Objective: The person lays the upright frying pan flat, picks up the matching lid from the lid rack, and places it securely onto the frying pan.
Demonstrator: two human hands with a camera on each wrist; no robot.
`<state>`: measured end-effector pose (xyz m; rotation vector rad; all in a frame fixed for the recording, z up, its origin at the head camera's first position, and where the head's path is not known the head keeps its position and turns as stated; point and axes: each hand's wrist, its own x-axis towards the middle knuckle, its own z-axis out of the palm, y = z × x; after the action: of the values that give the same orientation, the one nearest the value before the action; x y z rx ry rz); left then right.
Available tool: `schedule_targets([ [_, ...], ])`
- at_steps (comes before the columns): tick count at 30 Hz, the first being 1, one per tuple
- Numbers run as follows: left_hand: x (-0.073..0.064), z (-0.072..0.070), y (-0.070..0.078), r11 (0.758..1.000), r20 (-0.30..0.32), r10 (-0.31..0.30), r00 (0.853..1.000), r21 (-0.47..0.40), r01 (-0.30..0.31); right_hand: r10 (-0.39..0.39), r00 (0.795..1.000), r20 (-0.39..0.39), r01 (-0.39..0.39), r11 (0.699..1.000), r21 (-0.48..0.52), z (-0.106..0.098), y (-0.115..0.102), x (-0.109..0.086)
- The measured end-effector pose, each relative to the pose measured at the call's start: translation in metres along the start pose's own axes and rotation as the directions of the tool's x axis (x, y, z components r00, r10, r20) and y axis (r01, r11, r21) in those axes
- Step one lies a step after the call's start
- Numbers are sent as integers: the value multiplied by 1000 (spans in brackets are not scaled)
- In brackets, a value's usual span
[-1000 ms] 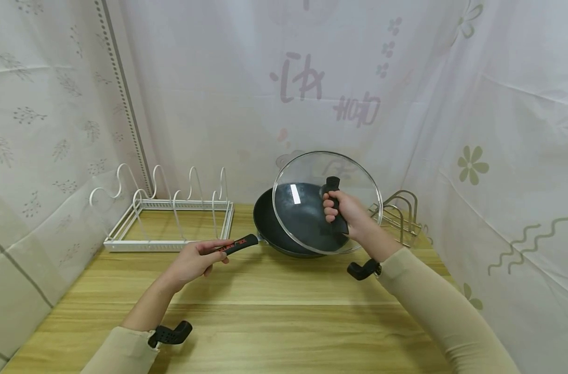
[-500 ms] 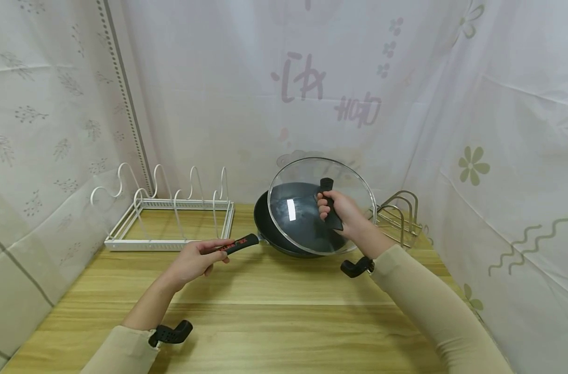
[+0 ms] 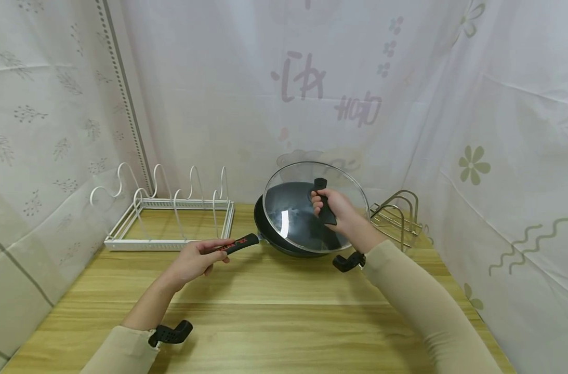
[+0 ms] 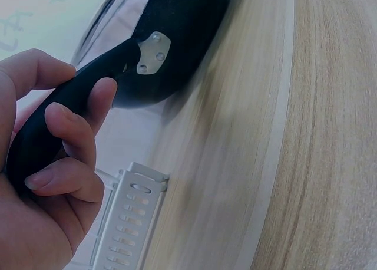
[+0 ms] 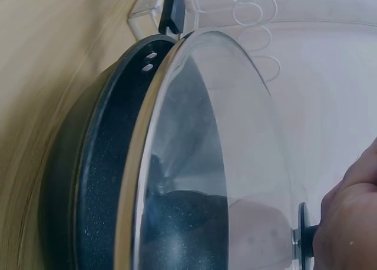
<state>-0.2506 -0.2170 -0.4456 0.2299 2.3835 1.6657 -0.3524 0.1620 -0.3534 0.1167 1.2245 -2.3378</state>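
A dark wok [image 3: 260, 218] sits on the wooden table, its black handle [image 3: 242, 243] pointing left toward me. My left hand [image 3: 197, 263] grips that handle; in the left wrist view, curled fingers wrap it below the riveted metal bracket [image 4: 154, 53]. Above the wok hangs a round glass lid [image 3: 286, 195] with a metal rim, tilted. My right hand [image 3: 336, 210] holds the lid by its black knob handle [image 3: 320, 184]. In the right wrist view, a gap shows between the lid's rim [image 5: 140, 187] and much of the wok's inner wall [image 5: 106, 181].
A white wire rack [image 3: 139, 243] stands on the table's left side, close to my left hand. To the wok's right is a small gold wire rack [image 3: 407, 226]. Printed curtains [image 3: 209, 104] enclose the back and sides of the wooden table [image 3: 284, 322].
My right hand has moved the glass lid left and slightly down, further over the wok. The left hand and the wok have stayed in place.
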Motion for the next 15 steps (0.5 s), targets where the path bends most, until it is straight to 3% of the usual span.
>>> schedule_targets([
  [15, 0, 1, -1, 1000, -2, 3, 1000, 2, -3, 17, 997, -73, -16, 1000, 9, 3, 2, 18],
])
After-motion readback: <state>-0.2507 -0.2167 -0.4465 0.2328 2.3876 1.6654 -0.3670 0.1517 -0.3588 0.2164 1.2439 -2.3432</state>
